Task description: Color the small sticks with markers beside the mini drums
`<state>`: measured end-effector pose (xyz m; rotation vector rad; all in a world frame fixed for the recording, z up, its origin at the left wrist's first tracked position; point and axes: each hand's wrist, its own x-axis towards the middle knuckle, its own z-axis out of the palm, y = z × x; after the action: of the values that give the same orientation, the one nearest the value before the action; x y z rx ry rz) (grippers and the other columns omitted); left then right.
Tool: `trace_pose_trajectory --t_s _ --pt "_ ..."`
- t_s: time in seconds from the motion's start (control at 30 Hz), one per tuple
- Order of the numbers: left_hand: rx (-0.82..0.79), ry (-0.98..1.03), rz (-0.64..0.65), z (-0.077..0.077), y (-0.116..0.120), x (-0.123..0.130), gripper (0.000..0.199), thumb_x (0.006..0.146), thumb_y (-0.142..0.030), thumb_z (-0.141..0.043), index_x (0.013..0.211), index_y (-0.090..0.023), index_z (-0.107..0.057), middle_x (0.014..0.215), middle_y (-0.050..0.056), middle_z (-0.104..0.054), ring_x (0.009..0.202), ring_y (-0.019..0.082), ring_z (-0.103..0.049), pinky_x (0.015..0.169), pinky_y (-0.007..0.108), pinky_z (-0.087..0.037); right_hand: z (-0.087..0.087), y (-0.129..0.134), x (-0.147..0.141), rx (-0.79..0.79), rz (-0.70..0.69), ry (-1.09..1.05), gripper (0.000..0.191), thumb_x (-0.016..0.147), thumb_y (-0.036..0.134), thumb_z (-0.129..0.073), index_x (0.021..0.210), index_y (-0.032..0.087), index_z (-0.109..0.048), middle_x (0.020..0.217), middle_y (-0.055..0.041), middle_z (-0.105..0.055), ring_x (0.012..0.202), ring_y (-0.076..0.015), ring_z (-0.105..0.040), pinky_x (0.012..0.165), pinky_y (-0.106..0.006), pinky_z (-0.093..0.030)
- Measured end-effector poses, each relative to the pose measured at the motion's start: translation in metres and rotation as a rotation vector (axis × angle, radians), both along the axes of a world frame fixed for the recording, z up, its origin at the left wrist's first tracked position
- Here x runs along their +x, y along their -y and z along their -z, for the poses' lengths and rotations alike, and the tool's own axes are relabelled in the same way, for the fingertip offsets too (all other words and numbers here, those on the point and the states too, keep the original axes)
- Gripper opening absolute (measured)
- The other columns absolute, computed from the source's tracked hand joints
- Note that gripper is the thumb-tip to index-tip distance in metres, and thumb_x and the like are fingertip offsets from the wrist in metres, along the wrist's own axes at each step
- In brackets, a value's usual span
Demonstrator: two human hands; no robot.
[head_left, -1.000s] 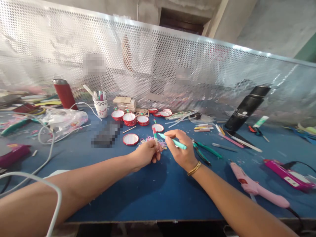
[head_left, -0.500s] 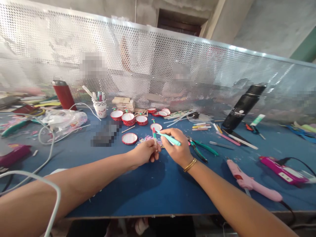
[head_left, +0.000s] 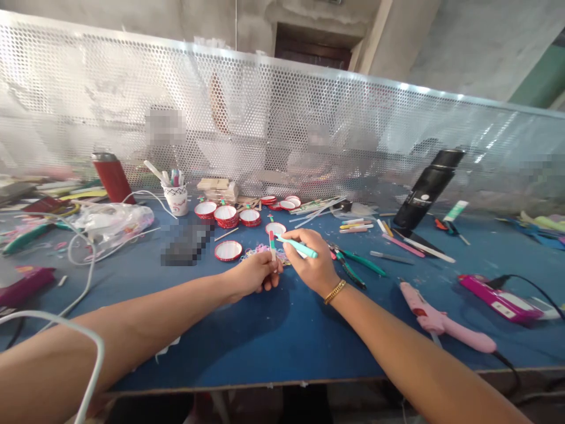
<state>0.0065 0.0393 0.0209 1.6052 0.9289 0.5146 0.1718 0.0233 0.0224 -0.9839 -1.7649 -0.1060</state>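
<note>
My left hand (head_left: 257, 272) pinches a small flat wooden stick (head_left: 272, 252) upright, its upper end coloured red and green. In my right hand (head_left: 314, 259) is a turquoise marker (head_left: 301, 247), gripped like a pen. The marker's tip end is beside the coloured part of the stick; whether it touches cannot be made out. Just behind the hands lies a pile of thin pastel strands (head_left: 251, 252), partly hidden by my left hand. A white disc with a red rim (head_left: 228, 251) lies to the left, and another round red-rimmed piece (head_left: 276, 227) lies behind the stick.
Stacks of red-rimmed discs (head_left: 226, 213) stand farther back, left of centre. Green-handled pliers (head_left: 362, 262) and a pink glue gun (head_left: 445, 321) lie on the right. A black bottle (head_left: 426, 191), a paper cup of pens (head_left: 176, 199) and a white cable (head_left: 97, 359) are also there.
The view has shifted slightly, so everything appears a little to the left. Both hands keep the same holds, the marker staying beside the stick's coloured end.
</note>
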Motion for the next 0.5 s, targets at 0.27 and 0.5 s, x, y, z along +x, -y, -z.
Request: trace_pose_trajectory --t_s 0.27,0.5 --pt "-0.019 0.013 -0.013 -0.0056 0.0031 0.0005 0.025 0.084 -0.043 -0.048 0.081 -0.018 -0.047 0.056 -0.005 -0.052 0.043 0.005 -0.042 0.038 0.016 -0.026 0.0012 0.0012 -0.0028 -0.024 -0.032 0.022 0.012 0.084 0.022 -0.054 0.093 0.023 -0.063 0.087 -0.0023 -0.068 0.083 -0.0188 -0.06 0.081 -0.035 -0.043" --pt "-0.006 0.016 0.002 -0.0053 0.004 -0.0011 0.027 0.085 -0.045 -0.047 0.082 -0.018 -0.048 0.058 -0.004 -0.053 0.043 0.005 -0.043 0.039 0.016 -0.027 0.0012 -0.0001 -0.0023 -0.028 -0.014 -0.003 0.011 0.084 0.022 -0.055 0.091 0.023 -0.063 0.086 -0.0022 -0.068 0.082 -0.0188 -0.059 0.079 -0.034 -0.043"
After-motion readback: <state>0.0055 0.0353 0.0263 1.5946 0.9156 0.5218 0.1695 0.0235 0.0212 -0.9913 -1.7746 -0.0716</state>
